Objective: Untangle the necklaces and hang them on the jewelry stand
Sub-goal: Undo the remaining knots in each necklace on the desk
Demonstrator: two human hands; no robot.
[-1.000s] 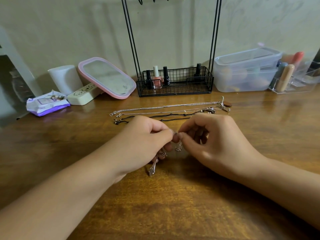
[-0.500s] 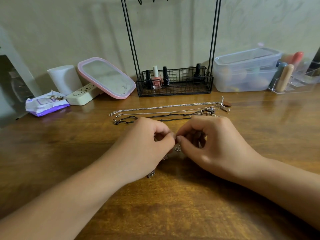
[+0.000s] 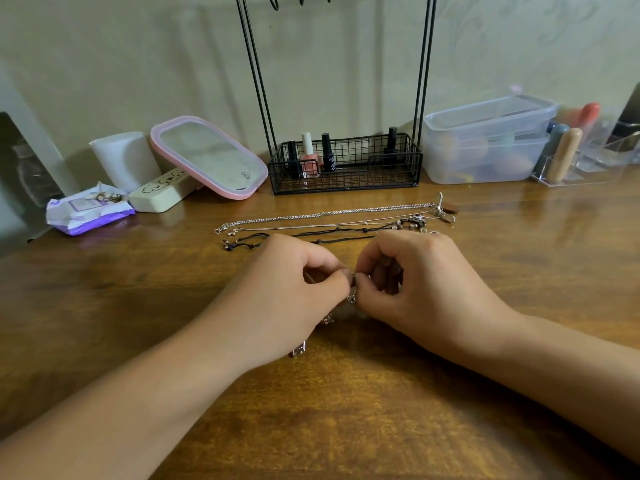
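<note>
- My left hand [image 3: 294, 292] and right hand [image 3: 412, 289] meet knuckle to knuckle, fingertips of both pinching a small silver chain [image 3: 351, 297]; most of it is hidden under my palms, so I can't make out its tangle.
- Bits of it poke out beneath the left hand.
- The other necklaces [image 3: 329, 223] lie stretched just beyond my hands.
- The jewelry stand [image 3: 346, 164] is behind them, its top cut off.
- Bare wooden table [image 3: 346, 427] lies open toward me.
</note>
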